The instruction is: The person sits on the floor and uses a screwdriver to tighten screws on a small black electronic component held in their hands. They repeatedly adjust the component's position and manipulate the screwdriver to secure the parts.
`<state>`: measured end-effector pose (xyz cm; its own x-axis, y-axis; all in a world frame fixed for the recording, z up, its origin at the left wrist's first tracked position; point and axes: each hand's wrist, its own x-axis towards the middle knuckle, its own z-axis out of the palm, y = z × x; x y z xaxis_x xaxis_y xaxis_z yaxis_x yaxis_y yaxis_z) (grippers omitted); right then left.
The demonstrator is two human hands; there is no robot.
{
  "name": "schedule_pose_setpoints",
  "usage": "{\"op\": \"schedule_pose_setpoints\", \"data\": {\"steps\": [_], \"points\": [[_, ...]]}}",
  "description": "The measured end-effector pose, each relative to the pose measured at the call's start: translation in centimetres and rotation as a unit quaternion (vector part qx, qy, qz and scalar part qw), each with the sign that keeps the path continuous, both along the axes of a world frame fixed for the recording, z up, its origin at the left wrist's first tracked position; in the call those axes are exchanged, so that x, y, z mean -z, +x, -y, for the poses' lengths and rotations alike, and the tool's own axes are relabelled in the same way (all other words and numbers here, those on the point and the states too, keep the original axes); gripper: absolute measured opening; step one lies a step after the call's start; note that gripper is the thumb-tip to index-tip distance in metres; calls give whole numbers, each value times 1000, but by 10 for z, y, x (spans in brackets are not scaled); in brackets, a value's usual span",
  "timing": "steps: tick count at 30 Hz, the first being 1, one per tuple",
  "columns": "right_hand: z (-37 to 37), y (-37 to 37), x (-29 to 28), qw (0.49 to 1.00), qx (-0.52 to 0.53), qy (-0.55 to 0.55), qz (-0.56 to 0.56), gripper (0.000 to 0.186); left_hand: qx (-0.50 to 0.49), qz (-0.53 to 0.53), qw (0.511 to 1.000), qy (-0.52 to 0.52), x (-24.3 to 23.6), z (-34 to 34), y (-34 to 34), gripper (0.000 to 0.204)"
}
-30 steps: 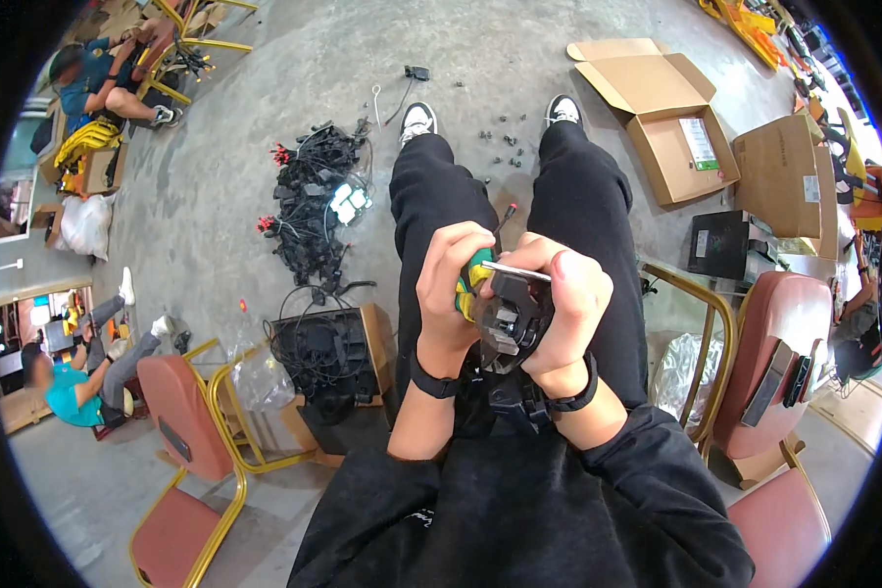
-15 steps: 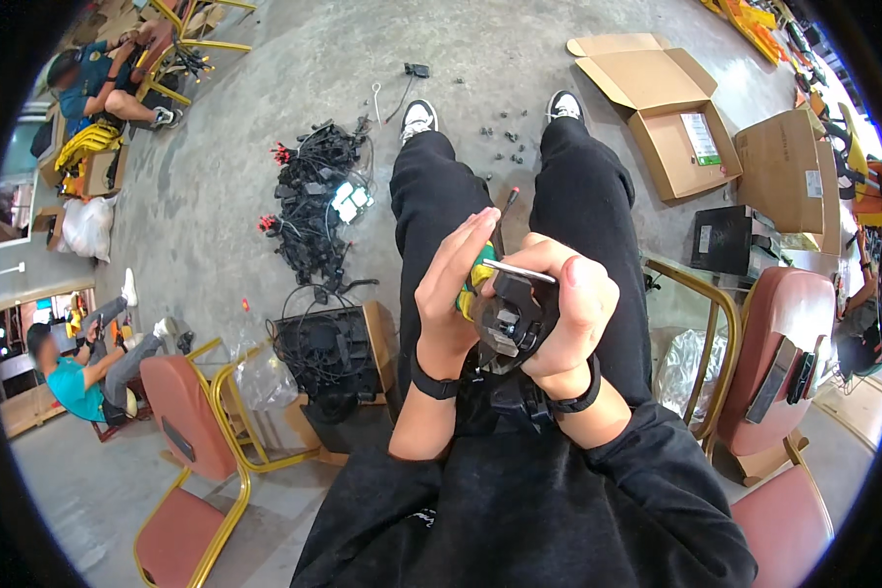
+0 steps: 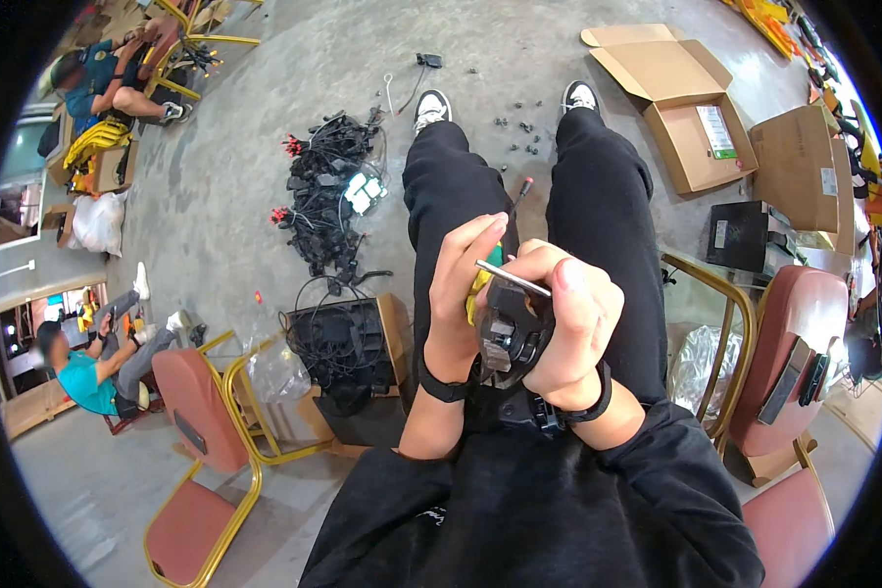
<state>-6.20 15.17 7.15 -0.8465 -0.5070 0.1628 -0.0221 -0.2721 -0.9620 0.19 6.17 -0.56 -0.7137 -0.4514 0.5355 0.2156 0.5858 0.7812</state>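
Note:
My left hand (image 3: 458, 294) wraps round a green and yellow handle (image 3: 481, 286), which is mostly hidden by the fingers. My right hand (image 3: 578, 323) grips a black device (image 3: 505, 338) with angular housing, close against the left hand. A thin silver strip or rod (image 3: 510, 276) crosses the device's top, near the right thumb; its full shape is hidden. A short black cable with a red tip (image 3: 525, 184) sticks up behind my hands, and more black parts (image 3: 527, 412) show between my wrists.
On the floor lie tangled black cables (image 3: 323, 196), small black pieces (image 3: 524, 127) and an open cardboard box (image 3: 691, 157). A filled box (image 3: 392, 333) stands at left. Red-padded chairs (image 3: 191, 519) flank me. Two other people (image 3: 98, 377) sit at the left.
My hands and their load have edged slightly right in the picture, as has the scene. My left fingers straightened, then bent a little. The red-tipped cable now reaches higher.

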Motion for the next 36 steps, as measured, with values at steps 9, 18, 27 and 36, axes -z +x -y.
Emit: {"op": "schedule_pose_setpoints", "data": {"steps": [9, 18, 27, 36], "points": [[-4, -3, 4, 998, 16, 14, -58, 51, -61, -34, 998, -10, 0, -7, -3, 35], [-6, -6, 8, 987, 0, -16, -160, 39, -92, -12, 995, -45, 0, -7, 8, 41], [-3, -11, 6, 987, 29, -23, -157, 42, 22, -57, 998, -8, 6, 0, -5, 30], [-11, -12, 4, 993, 11, 0, -117, 49, -24, -33, 998, -41, -8, -9, -6, 35]]}}
